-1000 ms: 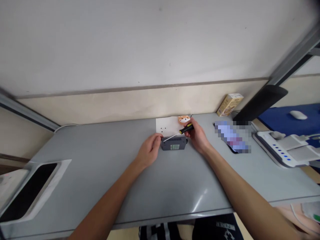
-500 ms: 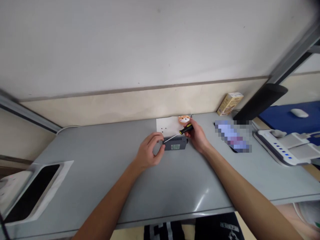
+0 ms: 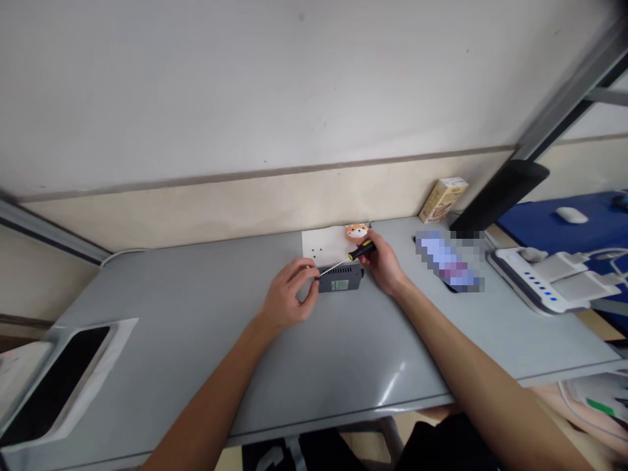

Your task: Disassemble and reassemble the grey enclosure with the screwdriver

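A small dark grey box [image 3: 347, 282] with vent slots and a pale label stands on the grey desk. My left hand [image 3: 291, 296] pinches its left end between thumb and fingers. In my right hand [image 3: 385, 263] is a screwdriver [image 3: 362, 250] with a black and yellow handle, fingers wrapped round it. Its thin metal shaft slants down to the left, and the tip reaches the box's upper left corner beside my left fingertips. Whether the tip sits in a screw is too small to tell. Behind the box lies a white sheet [image 3: 326, 241] with several small dark screws on it.
An orange dog-face item [image 3: 356, 232] lies at the sheet's back right. To the right are a phone [image 3: 449, 261], a yellow carton [image 3: 443, 199], a black cylinder [image 3: 500, 196] and a white power strip [image 3: 523, 278] with plugs. A black-screened tablet [image 3: 59, 386] lies at the left.
The whole view has shifted slightly, so things appear a little further left. Both hands keep their hold, and the screwdriver tip stays at the same corner of the box.
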`<action>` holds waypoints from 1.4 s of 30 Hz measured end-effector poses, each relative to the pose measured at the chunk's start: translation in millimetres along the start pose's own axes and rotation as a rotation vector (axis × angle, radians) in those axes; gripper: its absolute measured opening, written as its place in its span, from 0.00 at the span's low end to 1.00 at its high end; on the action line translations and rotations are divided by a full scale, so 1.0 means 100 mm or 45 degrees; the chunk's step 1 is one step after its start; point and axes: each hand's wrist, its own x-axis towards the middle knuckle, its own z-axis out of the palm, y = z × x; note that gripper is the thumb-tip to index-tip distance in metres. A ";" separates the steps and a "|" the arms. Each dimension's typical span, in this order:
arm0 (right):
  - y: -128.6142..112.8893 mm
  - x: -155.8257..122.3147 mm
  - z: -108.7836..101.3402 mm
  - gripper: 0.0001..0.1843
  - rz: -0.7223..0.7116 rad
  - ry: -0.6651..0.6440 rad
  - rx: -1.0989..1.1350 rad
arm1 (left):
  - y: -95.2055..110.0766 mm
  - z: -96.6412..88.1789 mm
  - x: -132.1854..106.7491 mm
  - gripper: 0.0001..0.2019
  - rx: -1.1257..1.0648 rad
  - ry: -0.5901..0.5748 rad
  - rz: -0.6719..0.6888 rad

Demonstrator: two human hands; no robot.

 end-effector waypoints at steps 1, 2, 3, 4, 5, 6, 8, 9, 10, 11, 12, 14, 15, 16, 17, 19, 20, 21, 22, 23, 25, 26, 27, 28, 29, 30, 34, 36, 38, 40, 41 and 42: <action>0.00 0.00 -0.01 0.23 -0.006 0.006 -0.004 | 0.00 0.00 0.00 0.07 0.007 0.003 0.006; -0.01 0.00 -0.01 0.23 -0.016 0.011 -0.006 | 0.00 -0.01 0.00 0.08 0.018 0.001 0.016; -0.02 0.00 -0.02 0.23 -0.030 0.015 -0.004 | -0.01 -0.01 0.00 0.08 0.035 -0.004 0.026; -0.03 0.00 -0.02 0.24 -0.046 0.020 0.000 | -0.01 -0.02 0.00 0.08 0.055 -0.013 0.038; -0.03 0.00 -0.03 0.24 -0.064 0.030 0.005 | -0.01 -0.03 0.01 0.08 0.080 -0.023 0.051; -0.04 0.01 -0.03 0.25 -0.086 0.047 0.007 | -0.02 -0.04 0.01 0.08 0.104 -0.030 0.066; -0.05 0.02 -0.04 0.26 -0.127 0.105 -0.021 | -0.02 -0.05 0.01 0.08 0.149 -0.037 0.094; -0.05 0.02 -0.04 0.26 -0.148 0.142 -0.056 | -0.03 -0.05 0.01 0.08 0.167 -0.041 0.106; -0.05 0.02 -0.03 0.27 -0.169 0.175 -0.102 | -0.03 -0.06 0.01 0.08 0.183 -0.043 0.115; -0.05 0.02 -0.03 0.27 -0.193 0.197 -0.151 | -0.03 -0.06 0.01 0.08 0.193 -0.042 0.121; -0.04 0.02 -0.02 0.27 -0.217 0.207 -0.195 | -0.03 -0.06 0.01 0.09 0.200 -0.042 0.127; -0.03 0.00 0.00 0.25 -0.268 0.180 -0.259 | -0.03 -0.06 0.01 0.09 0.208 -0.045 0.141; -0.02 0.00 0.01 0.25 -0.290 0.152 -0.284 | -0.03 -0.07 0.01 0.09 0.209 -0.052 0.146; -0.01 -0.01 0.02 0.24 -0.306 0.120 -0.311 | -0.02 -0.07 0.01 0.08 0.210 -0.062 0.148; 0.00 -0.02 0.03 0.24 -0.317 0.091 -0.339 | -0.02 -0.07 0.02 0.08 0.208 -0.073 0.148; 0.02 -0.02 0.04 0.23 -0.329 0.049 -0.398 | -0.01 -0.07 0.02 0.07 0.196 -0.090 0.140; 0.02 -0.02 0.05 0.23 -0.327 0.032 -0.419 | 0.00 -0.07 0.03 0.07 0.186 -0.095 0.134; 0.03 -0.02 0.05 0.23 -0.322 0.019 -0.428 | 0.00 -0.07 0.03 0.07 0.175 -0.100 0.127; 0.03 -0.02 0.05 0.23 -0.317 0.008 -0.425 | 0.00 -0.07 0.03 0.07 0.166 -0.107 0.118; 0.03 -0.02 0.05 0.23 -0.309 0.005 -0.412 | 0.00 -0.07 0.03 0.07 0.157 -0.114 0.109; 0.02 -0.02 0.04 0.23 -0.284 0.018 -0.368 | 0.01 -0.07 0.03 0.07 0.152 -0.126 0.102; 0.02 -0.02 0.04 0.24 -0.269 0.037 -0.339 | 0.01 -0.08 0.03 0.07 0.154 -0.131 0.105; 0.01 -0.02 0.03 0.24 -0.248 0.061 -0.304 | 0.01 -0.09 0.03 0.07 0.154 -0.138 0.110; 0.00 -0.01 0.02 0.24 -0.218 0.088 -0.262 | 0.01 -0.10 0.03 0.07 0.150 -0.146 0.115; -0.01 -0.01 0.00 0.24 -0.186 0.121 -0.210 | 0.01 -0.11 0.03 0.07 0.142 -0.151 0.113; -0.02 0.00 -0.01 0.24 -0.158 0.151 -0.150 | 0.02 -0.13 0.04 0.06 0.131 -0.152 0.106; -0.07 0.05 -0.07 0.21 -0.082 0.158 0.121 | 0.03 -0.14 0.04 0.06 0.096 -0.122 0.072; -0.09 0.07 -0.11 0.18 -0.060 0.141 0.224 | 0.03 -0.13 0.04 0.06 0.103 -0.103 0.067; -0.11 0.08 -0.14 0.16 -0.063 0.153 0.285 | 0.04 -0.10 0.03 0.05 0.118 -0.088 0.062; -0.12 0.09 -0.16 0.13 -0.097 0.172 0.320 | 0.04 -0.08 0.03 0.05 0.119 -0.076 0.057; -0.13 0.09 -0.16 0.12 -0.117 0.184 0.333 | 0.04 -0.07 0.03 0.05 0.112 -0.070 0.053; -0.13 0.09 -0.17 0.11 -0.137 0.195 0.345 | 0.03 -0.07 0.03 0.05 0.102 -0.068 0.049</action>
